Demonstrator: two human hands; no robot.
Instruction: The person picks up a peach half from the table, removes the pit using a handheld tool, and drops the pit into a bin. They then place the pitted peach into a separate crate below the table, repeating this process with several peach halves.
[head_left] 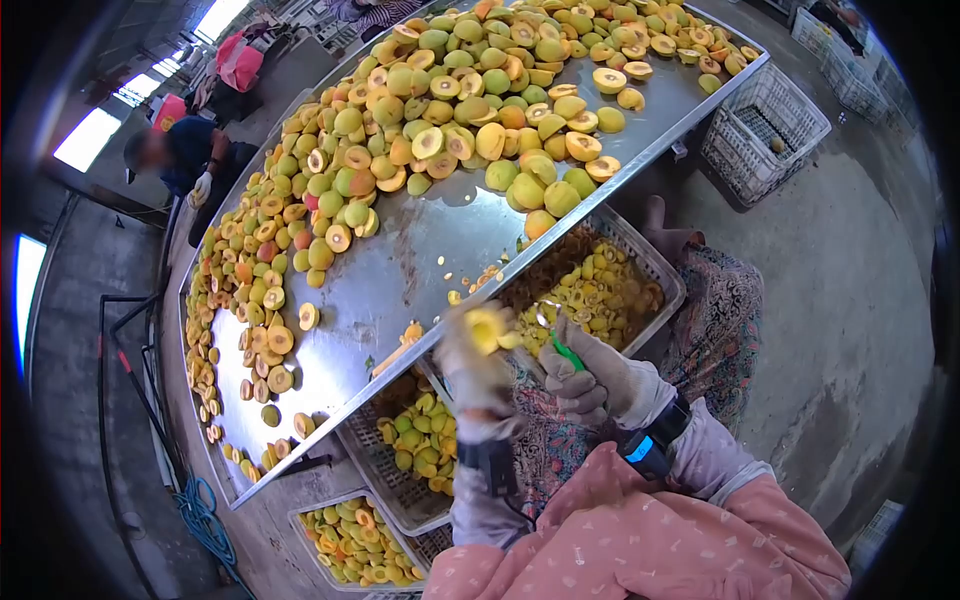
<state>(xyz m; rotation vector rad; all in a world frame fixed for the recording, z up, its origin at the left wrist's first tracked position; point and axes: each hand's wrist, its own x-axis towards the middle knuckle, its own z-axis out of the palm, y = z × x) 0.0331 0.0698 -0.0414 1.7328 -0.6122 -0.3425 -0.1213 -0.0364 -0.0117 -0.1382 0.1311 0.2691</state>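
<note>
Blur veils left fingers (466, 345) clamping fruit (485, 328), seemingly halved; right fingers (573, 384) grip green tool (568, 352).

A yellow fruit half (485, 328), slightly blurred, shows its cut face with a darker hollow at the middle, just outside the metal table's (440, 225) near edge. Farther out from that edge, a green-handled tool (568, 352) tilts, its shiny end toward the table.

The blurred left hand (466, 368) hovers beside the curled right hand (588, 378).
</note>
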